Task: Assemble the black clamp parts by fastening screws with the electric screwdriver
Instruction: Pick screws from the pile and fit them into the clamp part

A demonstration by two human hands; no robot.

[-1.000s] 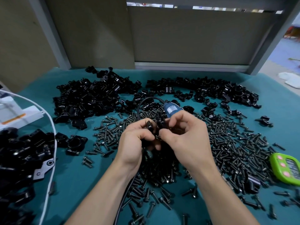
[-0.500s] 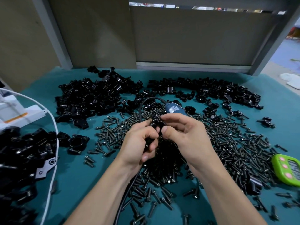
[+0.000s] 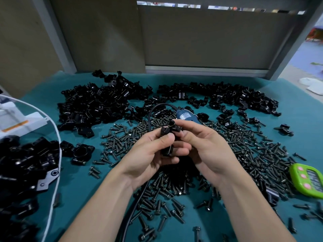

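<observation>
Left hand point(image 3: 148, 154) pinches clamp point(image 3: 168, 131) between thumb and fingers. Right hand point(image 3: 206, 151) curls fingers round its right side. Clamp held up between both sets of fingertips, off table. Screwdriver point(image 3: 186, 117) lies just beyond right fingertips, gripped by neither hand.

Judgement: parts being fitted together by hand; screw seating unclear; driving not yet begun on this piece.

Screws point(image 3: 253, 154) spread under and right of hands. Big pile point(image 3: 97, 103) of loose parts beyond left fingers, so most of job seems left. Heap point(image 3: 26, 163) far left of left hand, possibly finished pieces; cannot tell.
</observation>
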